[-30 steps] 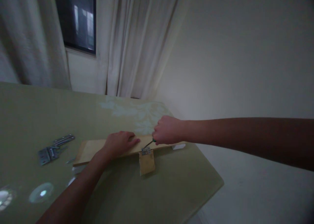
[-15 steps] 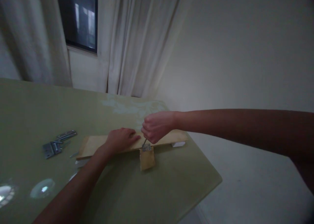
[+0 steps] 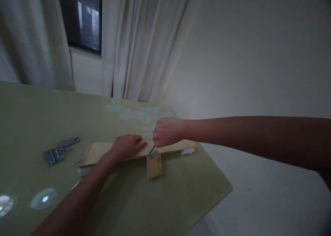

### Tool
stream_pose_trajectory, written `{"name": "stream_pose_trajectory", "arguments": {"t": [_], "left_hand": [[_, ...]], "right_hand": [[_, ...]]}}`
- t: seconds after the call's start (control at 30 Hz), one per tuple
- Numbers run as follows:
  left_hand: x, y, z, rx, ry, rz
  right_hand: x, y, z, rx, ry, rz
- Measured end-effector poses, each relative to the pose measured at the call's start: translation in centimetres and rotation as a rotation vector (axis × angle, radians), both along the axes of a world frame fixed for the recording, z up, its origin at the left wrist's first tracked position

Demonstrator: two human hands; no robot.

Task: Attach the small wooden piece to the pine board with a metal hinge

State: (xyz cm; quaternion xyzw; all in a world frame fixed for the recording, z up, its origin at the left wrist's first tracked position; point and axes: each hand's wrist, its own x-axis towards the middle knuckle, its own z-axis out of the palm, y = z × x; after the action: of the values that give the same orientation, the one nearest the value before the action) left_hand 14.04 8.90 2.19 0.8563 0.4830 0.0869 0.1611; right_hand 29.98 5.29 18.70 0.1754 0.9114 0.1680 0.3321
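Far left, on the green table (image 3: 181, 194), a cluster of loose hinges (image 3: 58, 150) lies flat, well apart from both hands. Behind the table hang pale curtains (image 3: 144, 42), with a dark window (image 3: 82, 18) between them.

Next along, a wooden board (image 3: 95, 152) lies lengthwise across the table, near its right-hand edge. The left hand (image 3: 126, 147) rests palm down on the middle of the board, fingers together and extended toward the right, pressing on the top face.

Just right of those fingertips, a small hinge (image 3: 154, 155) sits at the near edge of the board. Below it a small wooden piece (image 3: 154, 166) lies flat on the table, pointing toward the person, and the hinge spans the joint between the two.

The right hand (image 3: 167, 131) is closed in a fist above the hinge. It grips a screwdriver (image 3: 152, 149), whose handle is hidden inside the fist. Only the thin dark shaft shows, slanting down and left, with its tip at the hinge. Whether the tip is seated in a screw cannot be told.

Furthest right, a white block (image 3: 187, 151) shows under the board's right end.
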Motion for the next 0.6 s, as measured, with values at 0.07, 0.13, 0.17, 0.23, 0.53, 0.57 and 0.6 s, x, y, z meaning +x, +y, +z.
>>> {"name": "stream_pose_trajectory", "arguments": {"t": [0.07,0.13,0.17,0.23,0.53,0.57,0.6], "left_hand": [[0.0,0.0,0.0,0.002,0.002,-0.002],[0.0,0.0,-0.2,0.004,0.005,0.001],[0.0,0.1,-0.2,0.005,0.006,0.003],[0.0,0.2,-0.4,0.002,0.009,0.007],[0.0,0.3,-0.4,-0.007,0.000,0.005],[0.0,0.3,-0.4,-0.010,0.001,0.005],[0.0,0.3,-0.4,-0.012,0.002,0.004]], "right_hand": [[0.0,0.1,0.4,-0.064,-0.020,0.081],[0.0,0.5,0.7,-0.104,-0.026,0.111],[0.1,0.9,0.8,-0.104,-0.027,0.103],[0.2,1.8,0.7,-0.074,-0.033,0.037],[1.0,2.7,-0.4,0.025,-0.072,-0.259],[1.1,2.5,-0.3,0.028,-0.065,-0.251],[1.1,2.3,-0.2,0.023,-0.055,-0.236]]}}
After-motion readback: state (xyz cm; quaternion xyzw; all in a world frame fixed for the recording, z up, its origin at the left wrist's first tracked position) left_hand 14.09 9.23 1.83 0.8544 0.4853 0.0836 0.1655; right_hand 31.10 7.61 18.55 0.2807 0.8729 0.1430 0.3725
